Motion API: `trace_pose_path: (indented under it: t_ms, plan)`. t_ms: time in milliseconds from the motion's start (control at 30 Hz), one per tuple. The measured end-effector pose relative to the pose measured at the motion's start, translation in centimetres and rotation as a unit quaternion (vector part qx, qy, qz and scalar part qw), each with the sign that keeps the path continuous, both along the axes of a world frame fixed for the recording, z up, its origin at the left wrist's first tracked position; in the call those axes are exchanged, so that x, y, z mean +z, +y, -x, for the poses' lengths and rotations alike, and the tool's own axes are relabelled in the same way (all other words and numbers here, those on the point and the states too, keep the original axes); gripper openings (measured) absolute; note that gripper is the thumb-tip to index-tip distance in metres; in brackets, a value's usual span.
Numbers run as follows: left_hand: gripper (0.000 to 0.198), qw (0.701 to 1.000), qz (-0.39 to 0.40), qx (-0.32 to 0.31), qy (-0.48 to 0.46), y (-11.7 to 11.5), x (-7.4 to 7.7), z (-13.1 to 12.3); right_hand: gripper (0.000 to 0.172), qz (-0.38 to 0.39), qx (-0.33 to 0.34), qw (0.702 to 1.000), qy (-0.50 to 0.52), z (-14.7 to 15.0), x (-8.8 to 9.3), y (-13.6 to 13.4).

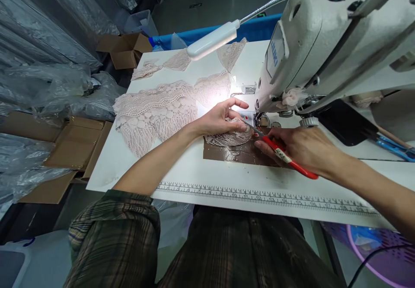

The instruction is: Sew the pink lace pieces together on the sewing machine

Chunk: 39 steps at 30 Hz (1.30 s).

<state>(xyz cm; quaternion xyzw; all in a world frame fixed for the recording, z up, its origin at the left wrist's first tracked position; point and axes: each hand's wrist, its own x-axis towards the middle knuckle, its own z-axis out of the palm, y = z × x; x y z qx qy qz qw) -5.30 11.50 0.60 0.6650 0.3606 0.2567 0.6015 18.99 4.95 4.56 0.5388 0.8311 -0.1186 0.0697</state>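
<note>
A bunched piece of pale pink lace (228, 137) lies in front of the sewing machine needle, and my left hand (223, 117) pinches its upper edge between thumb and fingers. In my right hand (296, 145) are red-handled scissors (275, 148), their blades pointing left toward the lace by my left fingertips. Whether the blades touch the lace I cannot tell. Both hands are over the brown plate (220, 153) in the white table, close to the needle area of the sewing machine (295, 50). My right fingers partly hide the scissor handles.
Wide scalloped lace pieces (162, 106) spread across the left of the table (110, 167), with smaller lace pieces behind. A lamp (214, 39) hangs over them. A black tray-like object (346, 121) lies right of the machine. Cardboard boxes (74, 145) stand left; a purple basket (382, 262) is below right.
</note>
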Motion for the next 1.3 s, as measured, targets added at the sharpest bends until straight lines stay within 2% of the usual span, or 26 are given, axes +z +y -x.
trace_pose_path:
  t_ms: [133,233,400,533,900,1067,1200,1300]
  plan:
    - [0.081,0.998,0.004,-0.066,0.021,0.7,0.7,1.1,0.070,-0.029,-0.015,0.999,-0.042,-1.4,0.7,-0.2]
    - [0.077,0.994,-0.006,-0.103,0.043,1.3,1.4,2.3,0.067,-0.041,-0.046,0.998,-0.028,-2.8,0.3,-1.0]
    - [0.071,0.994,-0.004,-0.081,0.067,1.7,1.8,3.2,0.064,-0.051,-0.145,0.987,-0.055,-4.2,-1.4,-2.7]
    - [0.074,0.995,0.009,-0.054,0.079,1.6,1.8,3.2,0.063,-0.068,-0.175,0.981,-0.050,-4.4,-2.2,-3.1]
    - [0.071,0.994,-0.006,-0.038,0.099,0.7,2.1,2.6,0.063,-0.080,-0.155,0.985,-0.001,-5.6,-2.5,-3.1]
    - [0.071,0.992,-0.031,-0.040,0.116,0.4,2.4,2.8,0.059,-0.097,-0.133,0.986,-0.035,-5.3,-2.9,-3.5]
    - [0.071,0.985,-0.083,-0.040,0.149,0.6,3.2,4.4,0.059,-0.098,-0.133,0.986,-0.031,-5.7,-3.4,-3.5]
    - [0.064,0.963,-0.175,-0.004,0.206,0.6,4.5,5.6,0.060,-0.104,-0.126,0.986,-0.021,-6.3,-3.8,-3.6]
